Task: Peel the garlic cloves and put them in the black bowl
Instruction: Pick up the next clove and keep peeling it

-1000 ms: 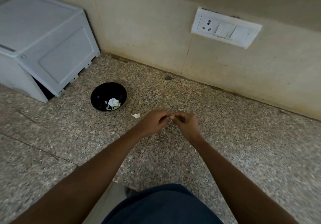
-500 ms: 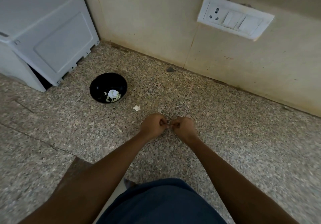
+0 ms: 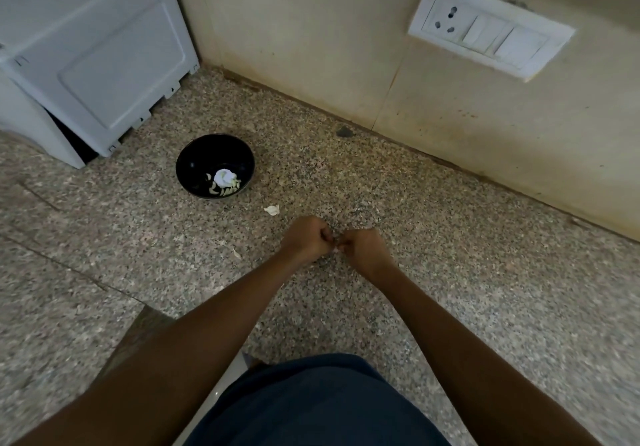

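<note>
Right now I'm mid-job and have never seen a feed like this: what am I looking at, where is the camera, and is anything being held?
There is no machine here. The one picture comes from a camera worn on a person's head, looking forward and down along both bare arms. The left hand and right hand meet over a speckled stone counter, fingers curled together around something small and pale; it is too hidden to name, though a garlic clove would fit the job. Further left stands the black bowl, with pale pieces inside. A scrap of white skin lies on the counter between bowl and hands. Behind are a white appliance and a wall socket.
</note>
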